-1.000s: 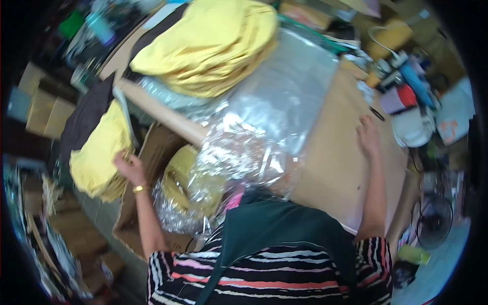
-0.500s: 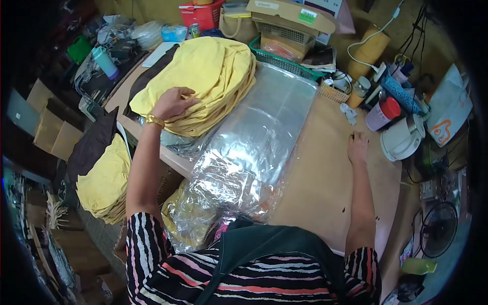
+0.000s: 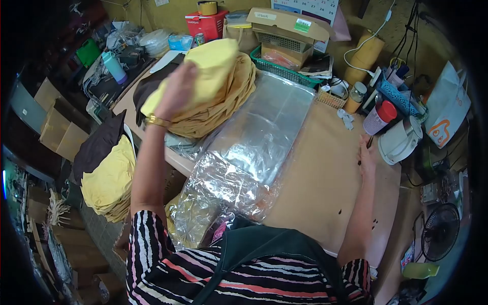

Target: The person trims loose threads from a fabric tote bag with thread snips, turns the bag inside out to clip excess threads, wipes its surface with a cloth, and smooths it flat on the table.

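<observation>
Landmark: the clear plastic bags (image 3: 264, 127), a flat glossy pile lying across the middle of the counter (image 3: 315, 188), its near end crumpled.
Left hand: left of the plastic bags, blurred, gripping a yellow fabric piece (image 3: 216, 61); the exact finger placement is lost in the blur.
Yellow fabric piece: raised at a tilt above the fabric stack (image 3: 231, 114), left of the plastic bags.
Fabric stack: just beside the plastic bags on their left, many yellow layers, with dark brown fabric (image 3: 155, 84) along its far-left side.
Second fabric stack (image 3: 108, 175): farther left of the plastic bags, beyond the counter's edge, yellow and dark brown.
Right hand (image 3: 367, 155): well to the right of the plastic bags, closed around a slim dark tool (image 3: 369, 141) whose kind cannot be told.
Hands: well apart, one on each side of the plastic bags.
Drinks corner: right of the plastic bags, a white electric kettle (image 3: 401, 142) near a pink tumbler with a red lid (image 3: 379, 117).
Green basket (image 3: 284, 71): just behind the plastic bags' far end, holding cardboard boxes.
</observation>
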Demonstrator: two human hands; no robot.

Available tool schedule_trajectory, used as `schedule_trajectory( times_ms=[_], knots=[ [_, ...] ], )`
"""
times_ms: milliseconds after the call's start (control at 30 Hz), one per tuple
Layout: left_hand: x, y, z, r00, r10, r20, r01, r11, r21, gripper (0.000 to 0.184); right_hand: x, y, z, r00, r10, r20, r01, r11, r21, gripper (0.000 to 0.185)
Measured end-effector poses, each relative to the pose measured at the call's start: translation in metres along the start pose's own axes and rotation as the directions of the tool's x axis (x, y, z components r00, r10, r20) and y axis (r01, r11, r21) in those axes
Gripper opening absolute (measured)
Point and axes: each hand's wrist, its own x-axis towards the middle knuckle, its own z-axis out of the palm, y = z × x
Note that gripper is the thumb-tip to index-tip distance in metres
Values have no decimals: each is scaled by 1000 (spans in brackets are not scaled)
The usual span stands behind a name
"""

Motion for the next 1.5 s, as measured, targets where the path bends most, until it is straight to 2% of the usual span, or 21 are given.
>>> schedule_trajectory(
  times_ms=[33, 67, 100, 133, 200, 233, 267, 300, 333, 367, 467, 533, 567, 800, 867, 1000, 1100, 1200, 1267, 1367, 1500],
  knots=[
    [-11, 22, 26, 991, 137, 1, -136, 985, -101, 23, -24, -37, 9, 993, -98, 64, 91, 990, 109, 32],
    [-25, 64, 40, 964, 30, 262, -1, 994, -110, 23, -49, -70, 22, 973, -200, 115, 171, 959, 225, 28],
    [-45, 84, 69, 920, 243, 307, -214, 969, -125, 24, -73, -90, 36, 943, -329, 46, 316, 931, 179, 30],
    [-72, 109, 97, 871, 348, 347, -300, 936, -185, 23, -96, -107, 50, 892, -453, -16, 451, 884, 122, 32],
    [-114, 165, 102, 699, 467, 541, -385, 884, -266, 26, -150, -138, 63, 925, -349, 152, 374, 907, -194, 26],
    [-124, 180, 90, 660, 569, 491, -450, 822, -348, 17, -158, -125, 61, 865, -418, 279, 496, 799, -341, 25],
    [-133, 188, 77, 692, 669, 272, -504, 717, -481, 13, -164, -103, 61, 795, -446, 410, 603, 653, -459, 26],
    [-141, 193, 54, 789, 613, 45, -494, 676, -547, 12, -170, -81, 58, 808, -434, 398, 586, 657, -474, 26],
    [-139, 196, 11, 795, 607, 7, -523, 691, -498, 7, -175, -56, 53, 840, -312, 444, 539, 582, -610, 30],
    [-146, 190, -15, 736, 640, -220, -664, 621, -416, 6, -180, -34, 49, 865, -176, 469, 491, 481, -726, 35],
    [-152, 192, -74, 313, 518, -796, -830, 556, 35, 15, -187, 11, 37, 924, -155, 350, 380, 494, -782, 43],
    [-136, 220, -89, -106, 263, -959, -721, 644, 256, 29, -188, 24, 23, 933, -156, 324, 359, 475, -803, 46],
    [-136, 223, -92, -164, 259, -952, -712, 636, 296, 28, -185, 27, 17, 937, -172, 303, 349, 464, -814, 48],
    [-154, 226, -77, 57, 524, -850, -853, 467, 231, 21, -179, 51, -37, 924, -270, 272, 364, 400, -841, 51],
    [-154, 227, -69, 133, 561, -817, -875, 454, 169, 20, -177, 57, -53, 898, -336, 285, 428, 507, -748, 41],
    [-140, 231, -39, 382, 622, -683, -858, 513, -13, 20, -169, 34, -78, 948, -226, 223, 317, 643, -697, 34],
    [-111, 208, 22, 706, 549, -447, -663, 734, -146, 21, -139, 17, -75, 966, -251, -56, 158, 750, -642, 36],
    [-91, 137, 123, 981, 186, 48, -144, 878, -456, 13, -87, 22, -80, 979, -100, -177, -6, 855, -519, 43],
    [-108, 112, 173, 952, 262, 157, -164, 872, -461, 12, -55, 36, -78, 978, -62, -198, -34, 893, -448, 45],
    [-151, 160, 182, 766, 515, 384, -269, 800, -536, 25, -37, 56, -61, 969, 78, -233, -208, 763, -612, 50],
    [-212, 168, 240, 610, 658, 442, -366, 728, -580, 36, -46, 65, -37, 967, -69, -246, -151, 625, -766, 51]
  ],
)
